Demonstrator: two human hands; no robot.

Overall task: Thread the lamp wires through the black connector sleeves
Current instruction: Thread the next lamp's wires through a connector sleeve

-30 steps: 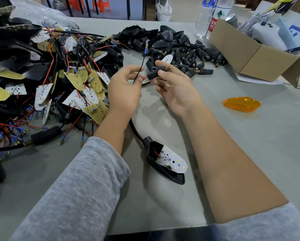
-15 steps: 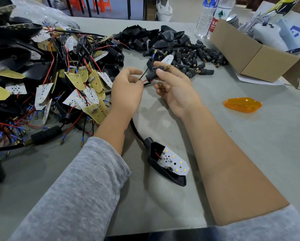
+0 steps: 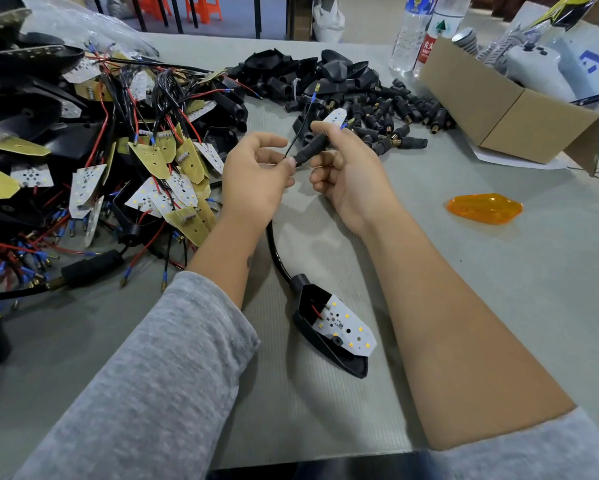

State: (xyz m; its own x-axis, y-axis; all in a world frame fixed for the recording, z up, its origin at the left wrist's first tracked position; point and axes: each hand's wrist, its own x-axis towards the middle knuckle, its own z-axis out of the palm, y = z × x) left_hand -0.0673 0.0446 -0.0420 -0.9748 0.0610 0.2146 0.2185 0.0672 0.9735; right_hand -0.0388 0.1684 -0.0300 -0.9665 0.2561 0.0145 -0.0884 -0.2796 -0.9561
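My right hand (image 3: 346, 174) grips a black connector sleeve (image 3: 310, 150) between thumb and fingers, held above the table's middle. My left hand (image 3: 256, 178) pinches the thin black wire (image 3: 300, 128) at the sleeve's near end; the wire rises to a blue-tipped terminal (image 3: 313, 95). A black stalk (image 3: 277, 258) curves from under my left hand down to a black lamp housing (image 3: 332, 337) with a white LED board (image 3: 346, 323) lying on the grey mat. A pile of loose black sleeves (image 3: 395, 112) lies behind my hands.
A big heap of LED boards, red and black wires and housings (image 3: 100, 150) fills the left side. An orange lens (image 3: 483, 207) lies at right. An open cardboard box (image 3: 506, 109) and water bottles (image 3: 419, 29) stand at back right.
Both hands have drawn slightly nearer and apart a little. The sleeve has tilted, and the black wire now stands up longer from my left fingers. The lamp housing has not moved.
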